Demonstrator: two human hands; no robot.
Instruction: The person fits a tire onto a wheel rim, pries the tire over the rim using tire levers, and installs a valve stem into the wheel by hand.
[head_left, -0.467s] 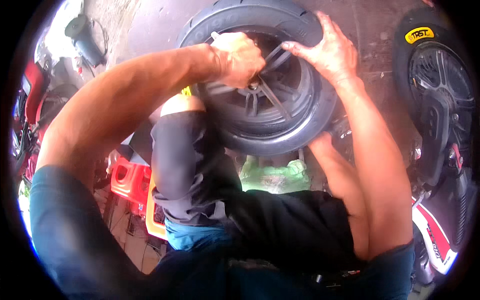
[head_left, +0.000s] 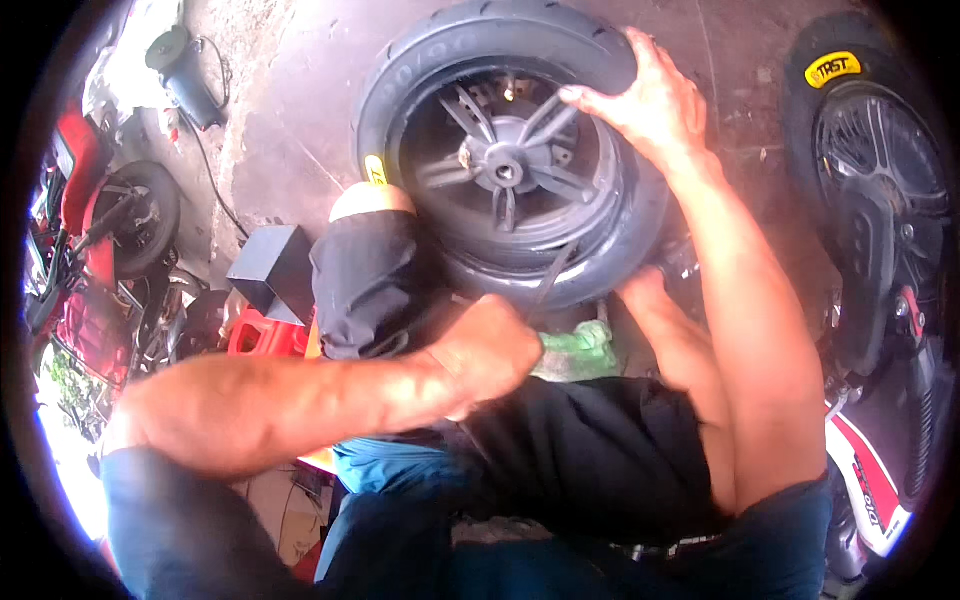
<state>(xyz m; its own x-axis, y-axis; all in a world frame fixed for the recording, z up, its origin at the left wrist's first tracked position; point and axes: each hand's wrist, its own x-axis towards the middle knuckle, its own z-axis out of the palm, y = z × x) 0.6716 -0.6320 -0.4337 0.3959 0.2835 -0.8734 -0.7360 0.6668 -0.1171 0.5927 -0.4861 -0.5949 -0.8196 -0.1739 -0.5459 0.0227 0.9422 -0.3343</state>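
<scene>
A black motorcycle tire [head_left: 398, 105] surrounds a grey spoked wheel [head_left: 504, 170] in front of me, propped by my bent legs. My right hand [head_left: 650, 100] grips the tire's upper right, fingers over the tread and thumb near a spoke. My left hand [head_left: 485, 350] is closed, low in front of my lap, around a dark bar-like tool [head_left: 548, 285] that reaches up to the lower right of the rim; it looks like a tire lever. A yellow label [head_left: 376, 170] is on the tire's left side. A crumpled green bag [head_left: 580, 350] lies below the wheel.
Another wheel [head_left: 865, 145] with motorbike parts lines the right. At left are red motorbike bodywork [head_left: 85, 170], a small wheel [head_left: 145, 215], a grey cylindrical device [head_left: 185, 75] with a cord, a dark metal box [head_left: 268, 272] and a red plastic container [head_left: 265, 335].
My left hand has moved from the wheel's hub down toward my lap, uncovering the hub and spokes. The tool now extends from the lower rim. My right hand stays on the tire.
</scene>
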